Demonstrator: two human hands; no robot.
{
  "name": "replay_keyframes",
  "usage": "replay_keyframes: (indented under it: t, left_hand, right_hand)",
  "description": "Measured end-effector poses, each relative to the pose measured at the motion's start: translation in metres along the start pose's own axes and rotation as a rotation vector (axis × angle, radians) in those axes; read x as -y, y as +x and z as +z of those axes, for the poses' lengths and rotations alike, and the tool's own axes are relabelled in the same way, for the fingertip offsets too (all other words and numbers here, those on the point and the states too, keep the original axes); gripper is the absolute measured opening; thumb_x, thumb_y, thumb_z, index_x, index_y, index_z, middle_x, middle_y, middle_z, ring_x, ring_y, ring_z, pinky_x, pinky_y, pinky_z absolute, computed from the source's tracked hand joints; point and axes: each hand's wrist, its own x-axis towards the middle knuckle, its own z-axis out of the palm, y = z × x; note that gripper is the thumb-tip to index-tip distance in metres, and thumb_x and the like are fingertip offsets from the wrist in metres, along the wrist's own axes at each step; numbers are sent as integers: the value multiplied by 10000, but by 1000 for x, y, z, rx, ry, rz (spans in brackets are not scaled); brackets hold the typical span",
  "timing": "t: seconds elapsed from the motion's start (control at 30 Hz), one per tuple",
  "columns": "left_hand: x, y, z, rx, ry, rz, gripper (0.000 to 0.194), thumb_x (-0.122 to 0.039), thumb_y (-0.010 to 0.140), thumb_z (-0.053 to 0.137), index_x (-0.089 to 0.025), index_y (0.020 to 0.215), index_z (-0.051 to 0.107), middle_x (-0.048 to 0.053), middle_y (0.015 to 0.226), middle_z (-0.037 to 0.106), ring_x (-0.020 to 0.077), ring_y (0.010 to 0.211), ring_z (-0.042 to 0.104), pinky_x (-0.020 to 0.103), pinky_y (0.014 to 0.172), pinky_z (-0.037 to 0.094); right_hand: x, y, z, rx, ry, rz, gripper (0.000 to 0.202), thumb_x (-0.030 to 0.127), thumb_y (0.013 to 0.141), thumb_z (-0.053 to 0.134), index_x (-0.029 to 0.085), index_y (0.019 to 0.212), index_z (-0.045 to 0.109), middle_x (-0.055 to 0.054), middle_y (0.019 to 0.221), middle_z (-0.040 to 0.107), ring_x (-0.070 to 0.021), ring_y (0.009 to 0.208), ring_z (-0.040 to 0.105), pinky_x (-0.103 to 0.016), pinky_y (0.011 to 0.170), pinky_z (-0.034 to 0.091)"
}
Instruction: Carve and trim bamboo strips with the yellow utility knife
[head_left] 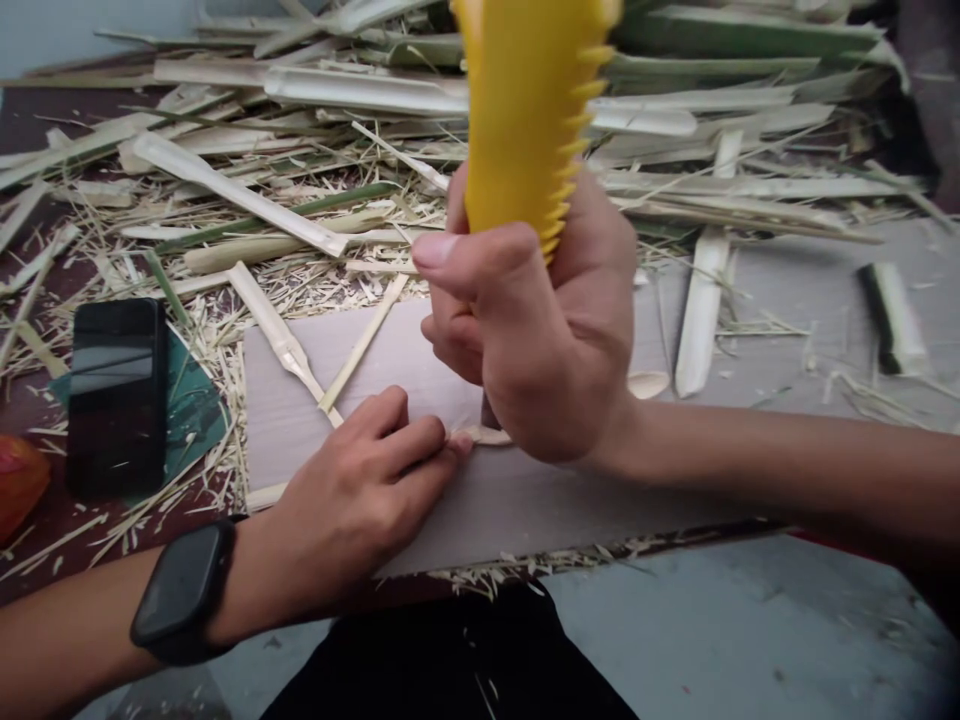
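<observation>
My right hand (540,320) is closed around a yellow-handled knife (525,100), held upright, with ridges along one edge of the handle. Part of its dark blade (489,414) shows below the fist, against or very near a thin bamboo piece (489,436). My left hand (367,490) lies low over the pale board (420,360), fingers closed, pinching the near end of that bamboo piece. The rest of the piece is hidden behind my right hand. Just past my right wrist, a small spoon-shaped bamboo bowl (649,384) peeks out.
Split bamboo strips (360,90) and shavings (300,200) heap across the back. A notched strip (270,320) crosses the board's left corner. At left lie a phone (116,400) and an orange-red object (21,485). Bamboo offcuts (894,318) rest at right.
</observation>
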Motion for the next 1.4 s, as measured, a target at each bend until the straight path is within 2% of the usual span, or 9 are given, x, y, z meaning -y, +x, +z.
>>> replay_keyframes:
  t: [0.1, 0.27, 0.4, 0.53, 0.67, 0.87, 1.0, 1.2, 1.4]
  left_hand:
    - [0, 1, -2, 2, -9, 11, 545, -585, 983, 552, -84, 1191, 603, 184, 1106, 645, 372, 1187, 548, 587, 945, 546]
    - [-1, 1, -2, 4, 10, 11, 408, -433, 1014, 561, -69, 1194, 605, 184, 1110, 656, 376, 1211, 542, 591, 973, 533]
    - [-1, 1, -2, -10, -18, 15, 531, -533, 992, 563, -52, 1212, 608, 194, 1092, 656, 373, 1162, 549, 604, 956, 536]
    - [-1, 1, -4, 19, -26, 4, 471, -480, 995, 583, -50, 1185, 620, 184, 1082, 658, 358, 1147, 552, 588, 966, 538]
    - [-1, 1, -4, 13, -34, 3, 502, -515, 966, 622, -59, 1177, 626, 180, 1083, 658, 348, 1121, 568, 570, 942, 557]
    - [1, 1, 2, -11, -7, -25, 223, -246, 1007, 587, -113, 1180, 638, 167, 1181, 668, 319, 1193, 576, 515, 928, 591]
    - [2, 2, 4, -41, 5, -14, 205, -106, 985, 566, -122, 1175, 642, 148, 1199, 674, 315, 1234, 568, 519, 950, 594]
    - [0, 3, 1, -21, -24, 0, 129, -53, 942, 584, -94, 1034, 664, 153, 1153, 668, 347, 1207, 557, 570, 981, 566]
    - [0, 2, -1, -10, 3, 6, 167, -87, 970, 563, -103, 1111, 651, 120, 1102, 663, 318, 1157, 572, 516, 937, 574]
  right_hand:
    - [-6, -1, 2, 42, 86, 51, 154, 280, 884, 643, 289, 835, 497, 57, 612, 273, -94, 431, 147, -297, 396, 157]
    - [-9, -2, 4, 83, 97, 108, 279, 316, 820, 752, 269, 833, 478, 45, 682, 329, -81, 462, 204, -283, 392, 190]
    - [-9, -2, 5, 71, 62, 121, 277, 319, 829, 728, 272, 830, 455, 40, 694, 336, -88, 470, 211, -280, 378, 192]
    - [-10, -2, 7, 64, 117, 105, 308, 313, 803, 760, 265, 818, 456, 46, 704, 361, -79, 467, 213, -291, 366, 182]
    - [-11, -2, 7, 64, 125, 112, 316, 319, 804, 768, 262, 813, 457, 50, 711, 391, -79, 478, 238, -287, 381, 211]
    - [-17, 2, 4, 48, -3, 83, 285, 364, 823, 723, 273, 819, 453, 34, 733, 435, -108, 511, 281, -294, 428, 279]
    - [-20, 2, 2, 59, -49, 74, 232, 351, 846, 677, 276, 832, 457, 28, 737, 442, -122, 531, 313, -307, 456, 276]
    - [-25, 5, 0, 136, -158, 56, 224, 373, 879, 648, 267, 842, 455, 30, 753, 447, -138, 610, 389, -340, 557, 314]
    - [-33, 14, 3, 131, -334, 19, 198, 308, 895, 588, 230, 787, 442, 23, 754, 475, -139, 703, 420, -333, 648, 335]
